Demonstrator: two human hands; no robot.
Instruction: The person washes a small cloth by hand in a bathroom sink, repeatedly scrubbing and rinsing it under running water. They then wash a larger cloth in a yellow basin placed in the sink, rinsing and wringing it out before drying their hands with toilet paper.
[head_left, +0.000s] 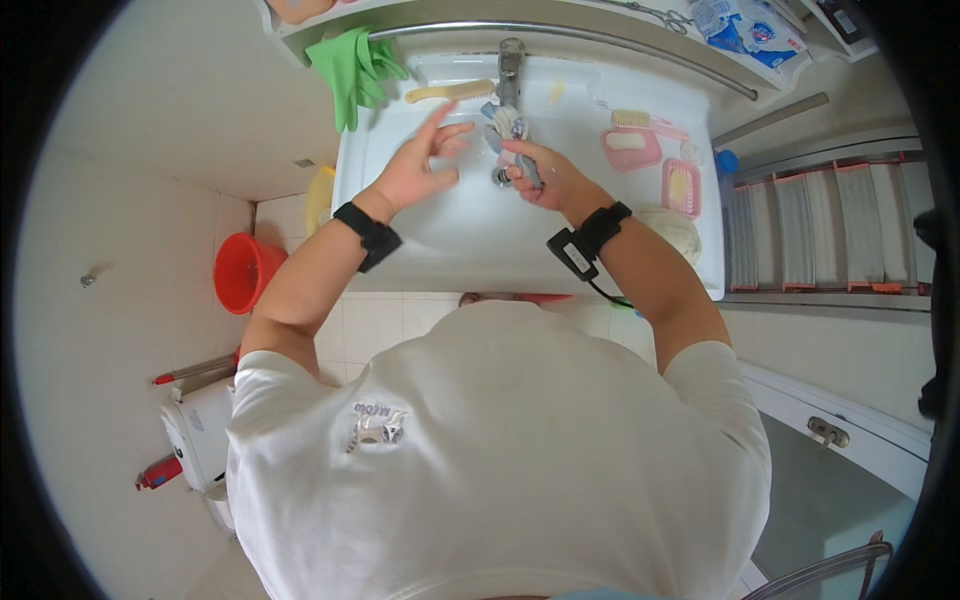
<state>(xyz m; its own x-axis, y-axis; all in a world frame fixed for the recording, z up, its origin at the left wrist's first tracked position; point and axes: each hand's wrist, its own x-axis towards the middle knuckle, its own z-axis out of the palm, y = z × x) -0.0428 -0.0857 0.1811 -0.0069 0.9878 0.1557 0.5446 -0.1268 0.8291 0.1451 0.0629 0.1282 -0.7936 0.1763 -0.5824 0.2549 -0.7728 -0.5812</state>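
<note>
My right hand (553, 178) grips a small white and grey-blue cloth (508, 124), bunched up under the faucet (510, 71). Part of the cloth hangs below the fingers, above the drain (501, 176) of the white washbasin (450, 232). To the left of the cloth, my left hand (421, 165) is over the basin with its fingers spread and nothing in it; its fingertips are slightly blurred. A yellow comb (450, 91) lies on the basin's back ledge, just beyond those fingers.
Green rubber gloves (352, 71) hang from the metal rail (562, 31). On the basin's right side are a pink soap dish (631, 159), a scrub brush (631, 118), another pink dish (681, 189) and a pale cloth (671, 232). A red bucket (246, 274) stands left.
</note>
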